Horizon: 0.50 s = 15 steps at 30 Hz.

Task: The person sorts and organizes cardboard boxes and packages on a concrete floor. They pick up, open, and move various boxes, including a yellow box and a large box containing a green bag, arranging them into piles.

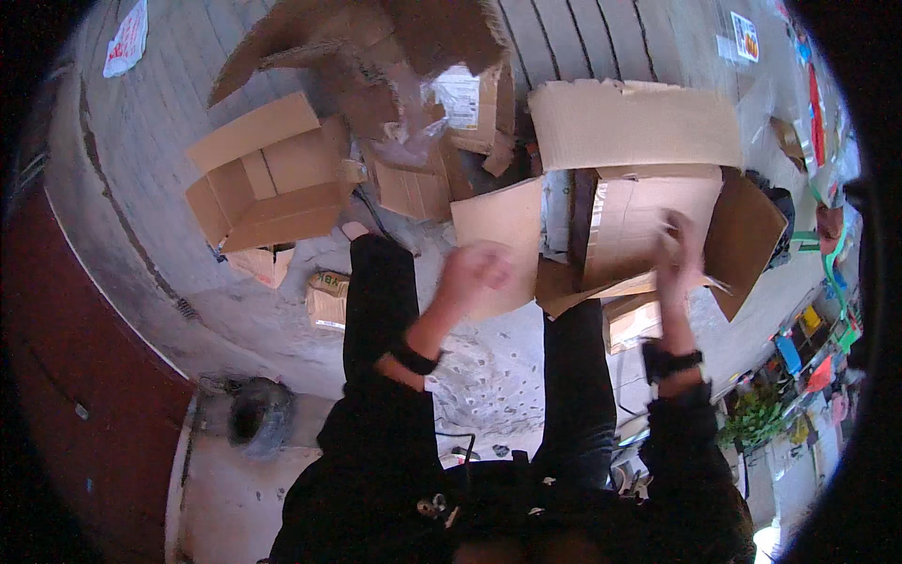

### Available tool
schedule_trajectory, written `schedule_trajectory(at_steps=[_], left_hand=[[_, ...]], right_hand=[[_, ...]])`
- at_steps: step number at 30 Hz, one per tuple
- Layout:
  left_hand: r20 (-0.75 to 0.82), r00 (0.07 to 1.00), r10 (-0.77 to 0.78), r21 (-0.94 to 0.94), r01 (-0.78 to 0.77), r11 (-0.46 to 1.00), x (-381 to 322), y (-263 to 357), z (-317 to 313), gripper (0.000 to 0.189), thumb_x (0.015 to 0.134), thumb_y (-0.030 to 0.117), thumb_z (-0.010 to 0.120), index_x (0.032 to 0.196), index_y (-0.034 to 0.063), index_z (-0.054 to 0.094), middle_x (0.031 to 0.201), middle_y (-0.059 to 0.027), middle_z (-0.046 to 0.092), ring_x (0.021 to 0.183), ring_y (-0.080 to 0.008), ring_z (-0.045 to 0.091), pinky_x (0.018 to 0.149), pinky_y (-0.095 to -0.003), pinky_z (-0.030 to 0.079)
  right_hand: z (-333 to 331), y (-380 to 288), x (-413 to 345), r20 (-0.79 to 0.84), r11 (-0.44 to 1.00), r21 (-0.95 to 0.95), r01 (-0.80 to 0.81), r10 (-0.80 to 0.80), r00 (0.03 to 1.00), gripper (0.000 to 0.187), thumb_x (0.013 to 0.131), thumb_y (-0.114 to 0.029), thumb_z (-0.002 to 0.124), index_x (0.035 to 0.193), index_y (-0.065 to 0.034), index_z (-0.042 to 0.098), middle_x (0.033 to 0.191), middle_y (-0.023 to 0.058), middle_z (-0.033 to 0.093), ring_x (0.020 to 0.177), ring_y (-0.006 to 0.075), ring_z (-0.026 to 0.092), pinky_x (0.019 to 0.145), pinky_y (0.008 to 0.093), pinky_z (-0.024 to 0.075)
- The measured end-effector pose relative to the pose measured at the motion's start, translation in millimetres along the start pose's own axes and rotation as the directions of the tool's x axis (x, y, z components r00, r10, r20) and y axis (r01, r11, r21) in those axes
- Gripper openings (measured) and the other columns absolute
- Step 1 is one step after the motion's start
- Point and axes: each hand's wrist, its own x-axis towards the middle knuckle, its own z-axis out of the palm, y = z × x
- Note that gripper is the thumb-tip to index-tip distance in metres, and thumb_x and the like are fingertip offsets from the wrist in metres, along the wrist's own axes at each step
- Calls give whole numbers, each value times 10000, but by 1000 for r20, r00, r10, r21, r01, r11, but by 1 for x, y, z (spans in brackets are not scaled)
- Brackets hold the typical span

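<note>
An open cardboard box (655,211) with spread flaps stands in front of my right knee. A flat cardboard panel lies inside its mouth, beside a dark gap on the left. My left hand (476,271), blurred by motion, hovers over or against the box's left flap (504,218); contact is unclear. Over the near right part of the box is my right hand (678,248), also blurred, its fingers bent toward the panel. I cannot make out anything held in either hand. Dark bands circle both wrists.
Another open cardboard box (271,180) sits at the left, above a smaller carton (328,299). Torn cardboard (366,49) and a box with a white label (461,99) lie farther ahead. A wire coil (261,416) rests at lower left. Leafy greens (757,419) are at the right.
</note>
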Motion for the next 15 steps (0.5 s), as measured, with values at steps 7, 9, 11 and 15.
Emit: schedule_trajectory(at_steps=[7, 9, 11, 15], left_hand=[[-626, 711, 320, 603, 181, 777, 76, -6, -146, 478, 774, 281, 676, 1099, -40, 536, 1069, -266, 583, 996, -390, 569, 836, -437, 448], [-643, 692, 326, 609, 204, 766, 92, -17, -150, 510, 759, 261, 669, 1139, -42, 515, 1098, -272, 569, 1032, -408, 546, 868, -447, 435], [-662, 697, 276, 621, 304, 723, 92, -20, -144, 527, 748, 226, 658, 1172, -45, 499, 1111, -268, 567, 1035, -418, 539, 879, -451, 433], [-585, 742, 328, 742, 327, 585, 43, 4, -137, 588, 780, 223, 636, 1289, 4, 438, 1223, -238, 521, 1071, -386, 544, 883, -427, 454]], right_hand=[[230, -142, 111, 722, 997, -64, -34, 70, 688, 625, 720, -350, 739, 1181, 16, 529, 1114, 220, 599, 1039, 347, 581, 879, 386, 462], [258, -152, 108, 739, 989, -124, -82, 147, 657, 565, 727, -312, 719, 1155, 13, 545, 1069, 229, 612, 1020, 355, 585, 871, 399, 463], [276, -158, 98, 724, 988, -111, -109, 155, 672, 512, 729, -266, 697, 1137, 9, 554, 1034, 240, 618, 1004, 371, 581, 863, 413, 463], [269, -174, 69, 709, 983, -7, -186, 136, 692, 438, 722, -152, 647, 1119, 3, 548, 1005, 256, 612, 988, 409, 562, 842, 443, 460]])
